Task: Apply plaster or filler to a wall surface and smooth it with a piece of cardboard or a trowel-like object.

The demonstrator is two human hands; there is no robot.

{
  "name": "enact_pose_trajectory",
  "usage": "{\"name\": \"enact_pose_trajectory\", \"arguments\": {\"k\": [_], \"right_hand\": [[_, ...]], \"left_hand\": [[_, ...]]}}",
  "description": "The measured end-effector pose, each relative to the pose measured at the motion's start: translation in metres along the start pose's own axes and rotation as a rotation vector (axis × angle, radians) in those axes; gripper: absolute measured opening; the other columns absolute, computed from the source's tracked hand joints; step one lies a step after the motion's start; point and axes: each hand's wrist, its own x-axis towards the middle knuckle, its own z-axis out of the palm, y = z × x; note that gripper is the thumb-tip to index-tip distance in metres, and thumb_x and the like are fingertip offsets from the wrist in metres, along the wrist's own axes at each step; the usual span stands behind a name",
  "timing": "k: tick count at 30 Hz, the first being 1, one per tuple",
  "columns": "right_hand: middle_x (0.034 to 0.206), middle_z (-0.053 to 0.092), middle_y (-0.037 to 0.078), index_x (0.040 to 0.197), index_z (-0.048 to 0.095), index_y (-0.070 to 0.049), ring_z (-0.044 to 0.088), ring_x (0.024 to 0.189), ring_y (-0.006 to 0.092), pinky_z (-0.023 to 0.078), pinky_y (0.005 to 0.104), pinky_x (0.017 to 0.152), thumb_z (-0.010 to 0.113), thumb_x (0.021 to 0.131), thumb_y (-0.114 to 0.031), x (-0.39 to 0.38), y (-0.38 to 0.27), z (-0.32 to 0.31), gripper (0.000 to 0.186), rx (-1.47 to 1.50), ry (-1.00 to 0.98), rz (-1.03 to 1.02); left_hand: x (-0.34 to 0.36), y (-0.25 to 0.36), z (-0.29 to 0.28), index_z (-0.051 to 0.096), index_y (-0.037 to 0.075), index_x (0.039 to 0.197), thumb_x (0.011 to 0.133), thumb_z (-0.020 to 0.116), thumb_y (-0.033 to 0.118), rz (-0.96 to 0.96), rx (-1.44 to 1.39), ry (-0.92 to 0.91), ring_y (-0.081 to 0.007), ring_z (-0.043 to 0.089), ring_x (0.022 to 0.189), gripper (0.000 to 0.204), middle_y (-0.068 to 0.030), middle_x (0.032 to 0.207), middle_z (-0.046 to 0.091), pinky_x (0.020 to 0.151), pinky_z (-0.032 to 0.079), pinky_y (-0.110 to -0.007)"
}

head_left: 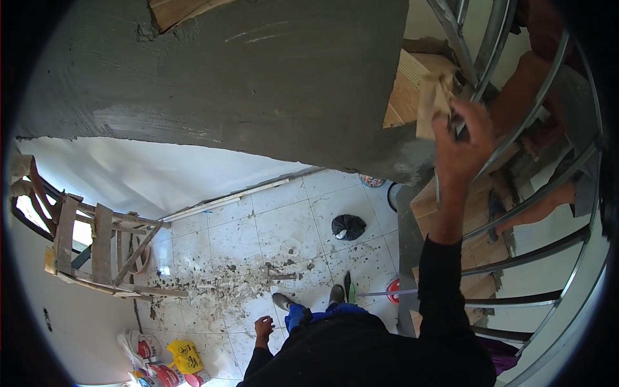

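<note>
My right hand (pixel 465 132) is raised at the upper right, its fingers closed on a crumpled tan cloth (pixel 433 102), somewhat blurred. The cloth hangs beside the right edge of the grey plastered surface (pixel 271 97), over a wood-look tiled stair step (pixel 403 93). Whether it touches the plaster or the tile I cannot tell. Down low, my left hand (pixel 264 327) hangs beside my body above the floor, its fingers loosely apart with nothing visible in them.
Metal railing bars (pixel 516 258) curve along the right, with another person's bare leg (pixel 541 208) on the stairs behind them. A wooden scaffold (pixel 103 245) stands left. Mortar crumbs (pixel 245 284) litter the tiled floor near a black bag (pixel 348 227). Buckets and a yellow bag (pixel 186 356) sit lower left.
</note>
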Motion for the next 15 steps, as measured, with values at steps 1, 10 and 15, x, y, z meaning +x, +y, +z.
{"name": "enact_pose_trajectory", "arguments": {"k": [1, 10, 15], "right_hand": [[0.085, 0.065, 0.007, 0.092, 0.069, -0.001, 0.061, 0.073, 0.0182, 0.049, 0.0316, 0.07, 0.073, 0.072, 0.004, 0.017, -0.012, 0.0, 0.022, -0.027, -0.012, -0.064], [0.086, 0.065, 0.002, 0.095, 0.072, -0.011, 0.061, 0.085, 0.0197, 0.038, 0.0391, 0.088, 0.083, 0.07, -0.015, 0.062, -0.043, 0.043, 0.028, -0.06, -0.114, -0.415], [0.084, 0.064, 0.006, 0.096, 0.07, -0.005, 0.061, 0.08, 0.0202, 0.044, 0.0364, 0.082, 0.077, 0.073, -0.005, -0.012, 0.028, 0.006, 0.025, -0.079, -0.182, -0.003]], "left_hand": [[0.005, 0.007, 0.003, 0.066, 0.005, 0.118, 0.092, 0.064, 0.017, -0.001, 0.006, -0.005, -0.0221, 0.071, 0.072, 0.029, -0.0098, 0.094, 0.071, 0.053, 0.052, -0.032], [0.019, 0.051, 0.05, 0.062, 0.005, 0.127, 0.093, 0.063, 0.011, 0.142, -0.039, -0.117, -0.0209, 0.072, 0.077, 0.035, -0.0108, 0.097, 0.071, 0.054, 0.051, -0.03], [0.001, 0.003, 0.029, 0.065, 0.005, 0.12, 0.094, 0.063, 0.014, 0.044, -0.068, -0.049, -0.0231, 0.072, 0.073, 0.028, -0.0104, 0.093, 0.071, 0.054, 0.052, -0.033]]}}
